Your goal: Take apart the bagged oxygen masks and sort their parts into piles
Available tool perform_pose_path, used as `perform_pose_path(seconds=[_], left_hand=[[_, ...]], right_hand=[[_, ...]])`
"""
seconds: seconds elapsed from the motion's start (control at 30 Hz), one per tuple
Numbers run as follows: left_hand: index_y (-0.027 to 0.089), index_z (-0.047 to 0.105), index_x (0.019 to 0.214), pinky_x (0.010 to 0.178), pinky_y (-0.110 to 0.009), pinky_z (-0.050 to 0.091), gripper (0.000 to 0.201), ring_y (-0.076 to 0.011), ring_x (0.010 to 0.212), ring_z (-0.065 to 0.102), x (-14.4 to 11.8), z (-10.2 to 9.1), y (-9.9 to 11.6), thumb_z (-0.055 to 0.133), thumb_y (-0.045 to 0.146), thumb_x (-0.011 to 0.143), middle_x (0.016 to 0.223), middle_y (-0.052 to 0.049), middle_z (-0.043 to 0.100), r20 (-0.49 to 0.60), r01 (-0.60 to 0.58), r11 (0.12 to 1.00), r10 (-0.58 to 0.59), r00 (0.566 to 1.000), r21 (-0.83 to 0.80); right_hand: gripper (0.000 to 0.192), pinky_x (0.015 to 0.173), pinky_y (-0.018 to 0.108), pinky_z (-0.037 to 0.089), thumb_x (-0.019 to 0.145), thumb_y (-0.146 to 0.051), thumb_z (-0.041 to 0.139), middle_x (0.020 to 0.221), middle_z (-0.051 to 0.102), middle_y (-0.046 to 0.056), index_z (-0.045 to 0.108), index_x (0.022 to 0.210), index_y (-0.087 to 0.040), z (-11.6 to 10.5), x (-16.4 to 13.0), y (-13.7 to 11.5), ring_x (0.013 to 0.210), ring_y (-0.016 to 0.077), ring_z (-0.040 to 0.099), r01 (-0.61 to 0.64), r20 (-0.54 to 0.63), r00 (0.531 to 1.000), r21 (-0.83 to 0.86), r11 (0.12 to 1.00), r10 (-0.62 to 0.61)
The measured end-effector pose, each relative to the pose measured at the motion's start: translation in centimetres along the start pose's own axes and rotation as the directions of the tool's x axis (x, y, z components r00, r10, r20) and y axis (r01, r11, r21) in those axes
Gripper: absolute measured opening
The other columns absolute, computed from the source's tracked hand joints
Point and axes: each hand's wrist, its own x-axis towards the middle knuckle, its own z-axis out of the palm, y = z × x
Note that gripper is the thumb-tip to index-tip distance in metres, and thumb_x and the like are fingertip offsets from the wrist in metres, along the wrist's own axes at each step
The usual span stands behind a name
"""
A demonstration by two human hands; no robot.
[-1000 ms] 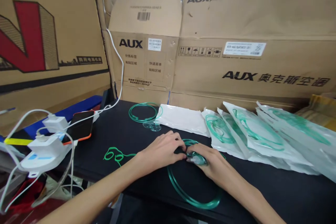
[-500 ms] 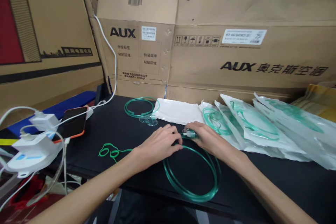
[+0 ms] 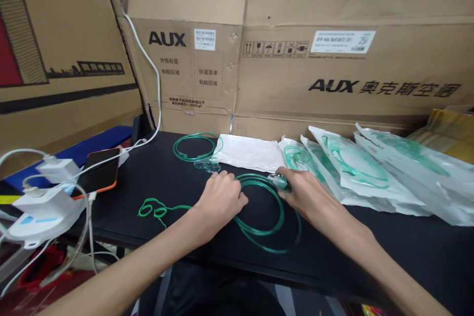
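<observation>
Both of the person's hands are down on the black desk, working a coil of green tubing that lies flat in front of them. The left hand rests on the coil's left side, its grip curled loosely over the strands there; the fingers are bent, though whether they pinch the tube I cannot tell. The right hand has its grip clenched around a small clear-green fitting at the top of the coil, where the tubing ends.

Just beyond the hands lies a flat white pouch, and to its left a second, smaller green coil with a clear piece at its near edge. To the right, several sealed clear packets overlap each other, green tubing showing through them. A thin bright-green cord lies loose on the desk left of the left forearm. Farther left sit a phone with an orange edge and white chargers with trailing cables. Big brown cardboard boxes marked AUX stand along the back.
</observation>
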Motion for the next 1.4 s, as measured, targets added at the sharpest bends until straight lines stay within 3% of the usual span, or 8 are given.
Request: perform_pose_path(seconds=[0.2,0.43,0.63,0.8,0.97,1.07,1.17,1.4], left_hand=[[0.013,0.071,0.071,0.068,-0.04,0.053,0.027,-0.0321,0.078,0.071,-1.1,-0.8,0.8,0.055,0.02,0.093,0.076,-0.014,0.069,0.056,0.079,0.996,-0.081,0.995,0.033],[0.016,0.06,0.128,0.101,-0.04,0.048,0.035,-0.0296,0.127,0.054,1.5,-0.2,-0.9,0.063,0.035,0.099,0.133,-0.012,0.06,0.043,-0.13,0.991,0.13,0.991,-0.015],[0.016,0.065,0.106,0.084,-0.036,0.051,0.017,-0.0246,0.093,0.066,1.6,0.4,-1.5,0.05,0.024,0.104,0.109,-0.009,0.067,0.093,-0.151,0.988,0.152,0.984,-0.011],[0.017,0.066,0.114,0.085,-0.038,0.051,0.024,-0.0284,0.105,0.065,-0.9,0.2,-1.9,0.047,0.015,0.1,0.113,-0.013,0.066,0.079,-0.163,0.986,0.161,0.984,0.028],[0.024,0.059,0.137,0.081,-0.037,0.054,0.039,-0.0269,0.101,0.068,-2.9,-0.5,-2.8,0.05,0.024,0.099,0.125,-0.011,0.064,0.006,-0.045,0.998,0.045,0.999,-0.035],[0.029,0.063,0.132,0.074,-0.035,0.054,0.034,-0.0203,0.08,0.069,-4.5,-2.0,-4.4,0.051,0.041,0.102,0.123,-0.005,0.065,-0.044,0.052,0.983,-0.061,0.997,-0.176],[0.031,0.07,0.112,0.087,-0.032,0.053,0.026,-0.02,0.095,0.069,-7.6,-3.1,-6.6,0.05,0.045,0.104,0.115,-0.001,0.068,-0.142,-0.058,0.953,0.016,0.99,-0.297],[0.037,0.068,0.122,0.093,-0.035,0.054,0.031,-0.0249,0.104,0.069,-15.1,-1.1,-9.3,0.069,0.046,0.092,0.118,-0.001,0.071,-0.224,-0.067,0.982,0.026,0.974,-0.179]], right_hand=[[0.029,0.074,0.033,0.046,0.08,-0.011,0.058,0.096,0.07,0.009,0.067,0.106,-0.02,0.8,-2.3,-1.7,0.085,0.0264,0.068,-0.132,0.067,0.99,0.092,0.987,0.126],[0.023,0.079,0.033,0.046,0.081,-0.01,0.059,0.098,0.071,0.007,0.065,0.101,-0.022,0.6,-2.6,-2.7,0.093,0.026,0.067,-0.199,0.101,0.978,0.164,0.966,0.184],[0.008,0.071,0.03,0.045,0.091,-0.03,0.062,0.089,0.073,0.002,0.065,0.096,-0.024,0.1,-3.1,-2.1,0.081,0.0232,0.067,-0.165,0.0,0.985,0.286,0.944,0.172],[0.037,0.068,0.031,0.047,0.086,-0.059,0.068,0.083,0.074,0.001,0.068,0.104,-0.027,-1.2,-4.3,-0.5,0.071,0.0235,0.067,-0.25,-0.171,0.935,0.306,0.919,0.311],[0.062,0.061,0.033,0.045,0.079,-0.077,0.065,0.054,0.06,-0.006,0.063,0.118,-0.028,-1.6,-5.6,0.2,0.054,0.0229,0.058,-0.405,-0.063,0.89,0.343,0.847,0.452],[0.057,0.071,0.033,0.048,0.08,-0.074,0.067,0.074,0.07,-0.003,0.062,0.114,-0.029,-1.1,-6.1,0.2,0.07,0.0232,0.065,-0.344,-0.01,0.923,0.421,0.839,0.384],[0.044,0.076,0.031,0.048,0.083,-0.067,0.07,0.091,0.073,-0.003,0.064,0.104,-0.03,-0.5,-6.6,0.1,0.084,0.0221,0.066,-0.261,0.077,0.963,0.481,0.837,0.257],[0.033,0.073,0.03,0.047,0.087,-0.06,0.071,0.088,0.072,-0.004,0.066,0.102,-0.031,0.1,-6.5,-0.2,0.079,0.02,0.064,-0.228,0.197,0.969,0.496,0.838,0.148]])
